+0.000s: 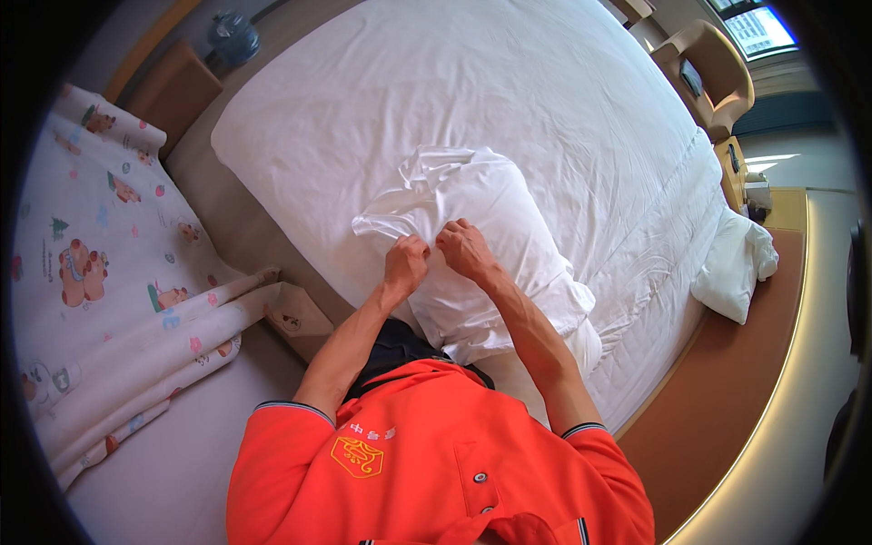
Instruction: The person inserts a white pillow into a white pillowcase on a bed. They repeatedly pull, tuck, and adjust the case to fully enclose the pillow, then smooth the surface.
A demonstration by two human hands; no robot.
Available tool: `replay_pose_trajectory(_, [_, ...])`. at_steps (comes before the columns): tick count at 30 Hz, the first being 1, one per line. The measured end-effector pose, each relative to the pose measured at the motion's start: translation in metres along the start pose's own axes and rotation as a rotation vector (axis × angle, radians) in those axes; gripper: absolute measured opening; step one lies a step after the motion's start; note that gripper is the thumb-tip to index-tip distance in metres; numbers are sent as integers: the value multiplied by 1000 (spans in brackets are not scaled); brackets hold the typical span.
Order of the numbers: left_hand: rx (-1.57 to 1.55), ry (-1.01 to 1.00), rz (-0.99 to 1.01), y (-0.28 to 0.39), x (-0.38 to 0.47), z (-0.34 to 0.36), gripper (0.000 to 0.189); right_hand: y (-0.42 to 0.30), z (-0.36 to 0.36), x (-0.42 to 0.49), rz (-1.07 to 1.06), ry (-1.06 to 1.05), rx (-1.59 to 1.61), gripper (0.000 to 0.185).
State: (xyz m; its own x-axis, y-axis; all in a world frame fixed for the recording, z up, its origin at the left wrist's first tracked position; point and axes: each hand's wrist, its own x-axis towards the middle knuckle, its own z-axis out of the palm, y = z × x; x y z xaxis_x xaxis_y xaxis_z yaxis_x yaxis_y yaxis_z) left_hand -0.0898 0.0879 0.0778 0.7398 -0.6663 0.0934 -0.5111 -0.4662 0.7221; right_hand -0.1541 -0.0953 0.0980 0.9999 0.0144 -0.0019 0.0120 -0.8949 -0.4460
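A white pillow in a loose white pillowcase [497, 211] lies at the near edge of a bed covered with a white duvet [340, 102]. My left hand [407, 262] is closed on the pillowcase fabric near its rumpled open end. Just to its right, my right hand [464, 246] pinches the same fabric, its fingers curled over the cloth. The hands are close together but apart. Loose folds of the case spread on the duvet beyond them. The fingertips are partly hidden by the knuckles.
A second white pillow [729, 266] rests by the brown headboard [736, 361] at right. At left hangs a patterned fabric sheet [122, 225], beside a brown chair or panel [174, 95]. A water jug [234, 37] stands at upper left, a tan armchair [732, 75] at upper right.
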Motion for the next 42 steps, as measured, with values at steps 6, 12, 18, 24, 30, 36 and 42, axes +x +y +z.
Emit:
replay_pose_trajectory(6, [-344,-143,-149,-2,-5,-4,8,6,0,-22,-227,62,96,9])
replay_pose_trajectory(12, [-342,-133,-180,-6,-14,2,10,9,13,-13,-42,-99,30,8])
replay_pose_trajectory(18, [-29,47,-67,-15,-39,-2,16,6,22,-10,33,-204,-1,24])
replay_pose_trajectory(24, [93,38,34,-27,-37,10,8,-1,20,-19,-1,-114,18,25])
replay_pose_trajectory(30, [19,-264,7,-41,-60,4,8,10,17,-37,-115,-122,19,9])
replay_pose_trajectory(36, [10,-327,-1,-39,-68,4,9,2,24,-45,-48,135,-122,11])
replay_pose_trajectory(42, [-74,-82,50,-3,-56,-7,21,-4,10,-62,27,-42,-80,19])
